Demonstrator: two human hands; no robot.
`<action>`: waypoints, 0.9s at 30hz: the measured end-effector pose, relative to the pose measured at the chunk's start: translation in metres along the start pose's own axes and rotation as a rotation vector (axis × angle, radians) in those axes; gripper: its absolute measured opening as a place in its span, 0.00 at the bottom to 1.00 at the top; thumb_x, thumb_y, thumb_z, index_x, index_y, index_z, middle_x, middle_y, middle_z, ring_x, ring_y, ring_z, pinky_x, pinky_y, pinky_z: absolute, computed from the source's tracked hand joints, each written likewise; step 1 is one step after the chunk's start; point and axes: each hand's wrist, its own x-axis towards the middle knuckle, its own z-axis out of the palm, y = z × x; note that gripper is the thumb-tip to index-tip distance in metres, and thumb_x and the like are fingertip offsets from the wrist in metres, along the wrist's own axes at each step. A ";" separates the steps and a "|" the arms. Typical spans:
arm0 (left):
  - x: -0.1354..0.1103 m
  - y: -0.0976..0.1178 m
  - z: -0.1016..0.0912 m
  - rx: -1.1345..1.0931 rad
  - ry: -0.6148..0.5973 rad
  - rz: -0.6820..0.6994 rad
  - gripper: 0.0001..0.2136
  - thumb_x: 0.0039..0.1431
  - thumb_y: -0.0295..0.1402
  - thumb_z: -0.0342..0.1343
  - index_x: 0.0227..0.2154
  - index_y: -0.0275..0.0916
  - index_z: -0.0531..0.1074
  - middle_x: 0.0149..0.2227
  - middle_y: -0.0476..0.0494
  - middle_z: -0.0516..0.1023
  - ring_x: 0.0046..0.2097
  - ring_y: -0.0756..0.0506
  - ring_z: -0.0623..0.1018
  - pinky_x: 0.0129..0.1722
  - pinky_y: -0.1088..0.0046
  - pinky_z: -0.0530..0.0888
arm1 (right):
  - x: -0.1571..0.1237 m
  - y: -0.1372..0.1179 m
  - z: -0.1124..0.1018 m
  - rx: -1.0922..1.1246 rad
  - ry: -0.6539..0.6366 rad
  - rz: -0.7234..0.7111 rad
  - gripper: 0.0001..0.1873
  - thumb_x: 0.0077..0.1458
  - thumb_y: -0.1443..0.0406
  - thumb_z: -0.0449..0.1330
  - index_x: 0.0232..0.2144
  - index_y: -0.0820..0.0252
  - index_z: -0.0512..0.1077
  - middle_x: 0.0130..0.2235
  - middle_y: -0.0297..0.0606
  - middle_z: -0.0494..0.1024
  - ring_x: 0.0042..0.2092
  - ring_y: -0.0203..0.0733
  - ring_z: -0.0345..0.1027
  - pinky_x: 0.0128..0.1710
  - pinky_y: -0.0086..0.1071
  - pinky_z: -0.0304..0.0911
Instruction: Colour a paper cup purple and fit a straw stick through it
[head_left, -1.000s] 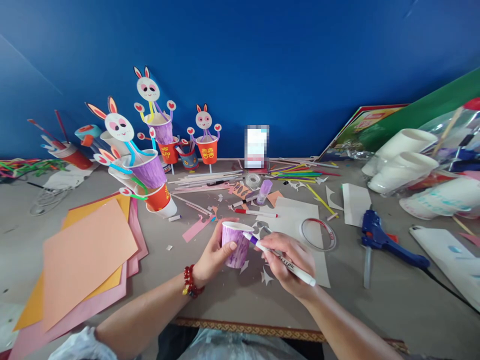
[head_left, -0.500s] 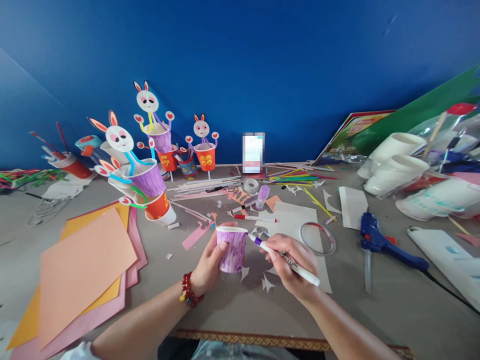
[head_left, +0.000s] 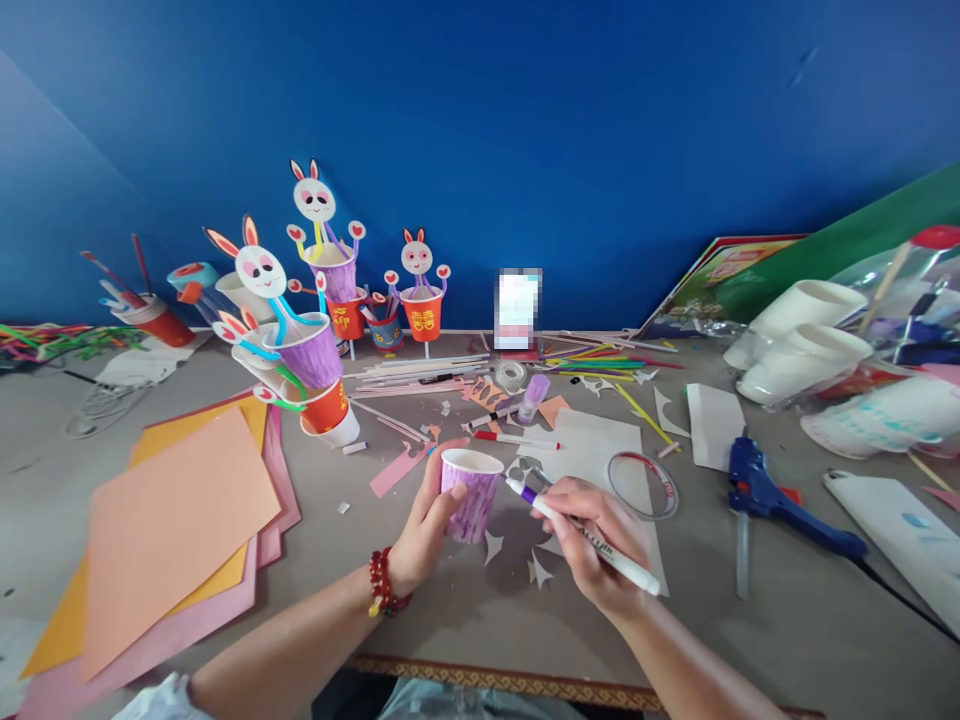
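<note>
Left hand (head_left: 420, 540) curling its fingers round purple-streaked cup (head_left: 474, 515), lower centre of frame; right hand (head_left: 596, 535) pinching white marker (head_left: 630, 570)

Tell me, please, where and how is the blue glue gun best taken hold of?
Probably by the long handle of the blue glue gun, coming from above and the person's right. The gun lies with this handle stretched rightward to the black cord, away from the pale stick jutting toward the person.
</note>
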 end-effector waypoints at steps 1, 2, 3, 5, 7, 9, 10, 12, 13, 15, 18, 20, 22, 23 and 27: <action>0.000 0.000 0.000 0.018 0.003 0.002 0.22 0.61 0.43 0.55 0.57 0.44 0.64 0.50 0.42 0.74 0.49 0.43 0.72 0.49 0.68 0.69 | 0.001 -0.001 0.000 0.002 -0.017 -0.012 0.12 0.55 0.75 0.56 0.38 0.56 0.74 0.28 0.36 0.77 0.27 0.38 0.72 0.27 0.31 0.69; 0.000 0.001 0.000 0.034 0.002 0.001 0.21 0.62 0.42 0.54 0.57 0.44 0.64 0.48 0.43 0.74 0.48 0.43 0.72 0.48 0.68 0.69 | 0.001 -0.002 0.001 0.003 -0.028 -0.017 0.12 0.55 0.75 0.56 0.38 0.56 0.74 0.28 0.36 0.77 0.28 0.39 0.73 0.27 0.32 0.69; 0.000 0.002 0.001 0.051 0.000 -0.001 0.21 0.62 0.41 0.54 0.57 0.44 0.64 0.47 0.43 0.74 0.47 0.43 0.72 0.48 0.68 0.69 | 0.002 -0.003 0.001 0.006 -0.032 -0.016 0.12 0.55 0.75 0.56 0.38 0.56 0.74 0.28 0.36 0.77 0.28 0.39 0.73 0.27 0.32 0.69; 0.000 0.004 0.002 0.100 -0.010 -0.008 0.21 0.62 0.41 0.53 0.57 0.44 0.63 0.46 0.44 0.75 0.46 0.43 0.72 0.48 0.67 0.69 | 0.004 -0.004 0.002 0.012 -0.032 -0.013 0.12 0.55 0.75 0.56 0.37 0.56 0.74 0.28 0.36 0.77 0.28 0.39 0.73 0.27 0.31 0.70; 0.000 0.007 0.003 0.172 -0.031 -0.004 0.20 0.63 0.40 0.53 0.57 0.44 0.63 0.46 0.44 0.74 0.46 0.43 0.72 0.49 0.67 0.68 | 0.004 -0.003 0.003 0.020 -0.035 -0.024 0.12 0.55 0.75 0.56 0.38 0.57 0.74 0.28 0.36 0.77 0.28 0.39 0.73 0.27 0.31 0.70; 0.000 0.010 0.004 0.241 -0.061 0.018 0.20 0.63 0.39 0.53 0.57 0.44 0.62 0.47 0.44 0.74 0.48 0.43 0.72 0.50 0.67 0.67 | 0.004 -0.002 0.003 0.021 -0.042 -0.037 0.12 0.54 0.75 0.57 0.38 0.57 0.74 0.29 0.37 0.78 0.28 0.39 0.73 0.27 0.31 0.70; -0.001 0.011 0.004 0.269 -0.072 0.033 0.21 0.64 0.39 0.53 0.58 0.44 0.61 0.48 0.44 0.73 0.48 0.43 0.72 0.50 0.67 0.67 | 0.003 -0.002 0.004 0.019 -0.044 -0.043 0.13 0.54 0.75 0.57 0.38 0.57 0.74 0.29 0.37 0.77 0.28 0.39 0.73 0.27 0.31 0.70; -0.001 0.012 0.004 0.331 -0.082 0.073 0.21 0.65 0.39 0.52 0.59 0.44 0.59 0.48 0.43 0.72 0.47 0.44 0.72 0.49 0.68 0.68 | 0.002 -0.001 0.004 0.013 -0.041 -0.052 0.13 0.54 0.76 0.57 0.39 0.58 0.74 0.29 0.37 0.77 0.28 0.39 0.72 0.27 0.32 0.69; 0.000 0.012 0.004 0.372 -0.081 0.101 0.22 0.64 0.39 0.52 0.59 0.44 0.58 0.48 0.43 0.72 0.46 0.44 0.72 0.48 0.68 0.69 | 0.001 0.000 0.004 0.012 -0.043 -0.059 0.13 0.54 0.76 0.57 0.39 0.58 0.74 0.29 0.37 0.77 0.28 0.39 0.72 0.27 0.31 0.69; -0.001 0.011 0.004 0.465 -0.078 0.157 0.23 0.64 0.40 0.53 0.59 0.43 0.57 0.49 0.43 0.71 0.46 0.44 0.72 0.48 0.67 0.69 | 0.000 0.001 0.004 0.012 -0.047 -0.078 0.14 0.53 0.76 0.57 0.39 0.58 0.74 0.29 0.36 0.76 0.28 0.38 0.71 0.27 0.31 0.68; -0.001 0.009 0.003 0.577 -0.089 0.195 0.25 0.63 0.39 0.54 0.60 0.43 0.55 0.51 0.41 0.70 0.47 0.43 0.72 0.48 0.66 0.70 | 0.001 0.000 0.005 0.015 -0.064 -0.095 0.14 0.53 0.77 0.57 0.40 0.58 0.73 0.29 0.36 0.76 0.28 0.38 0.70 0.28 0.31 0.68; -0.002 0.007 0.003 0.641 -0.088 0.212 0.26 0.62 0.40 0.55 0.61 0.43 0.54 0.53 0.39 0.70 0.48 0.42 0.73 0.49 0.65 0.70 | 0.002 -0.001 0.007 0.019 -0.075 -0.099 0.14 0.53 0.77 0.57 0.40 0.58 0.73 0.29 0.37 0.76 0.28 0.38 0.70 0.29 0.32 0.69; -0.002 0.006 0.002 0.708 -0.081 0.237 0.28 0.61 0.40 0.56 0.61 0.43 0.54 0.55 0.38 0.68 0.51 0.41 0.72 0.51 0.63 0.70 | 0.004 -0.003 0.008 0.017 -0.085 -0.107 0.14 0.53 0.77 0.57 0.40 0.58 0.73 0.30 0.37 0.77 0.28 0.38 0.70 0.29 0.32 0.69; -0.003 0.005 0.002 0.741 -0.079 0.250 0.29 0.61 0.40 0.57 0.61 0.43 0.54 0.56 0.37 0.68 0.52 0.40 0.72 0.51 0.63 0.69 | 0.004 -0.003 0.009 0.012 -0.088 -0.111 0.15 0.53 0.77 0.57 0.40 0.58 0.73 0.30 0.38 0.77 0.29 0.38 0.71 0.30 0.33 0.69; -0.002 0.005 0.002 0.814 -0.067 0.267 0.30 0.59 0.41 0.59 0.60 0.43 0.55 0.57 0.37 0.67 0.53 0.39 0.72 0.51 0.61 0.69 | 0.005 -0.004 0.009 0.005 -0.109 -0.128 0.15 0.53 0.77 0.57 0.41 0.59 0.73 0.30 0.39 0.77 0.30 0.39 0.72 0.31 0.32 0.70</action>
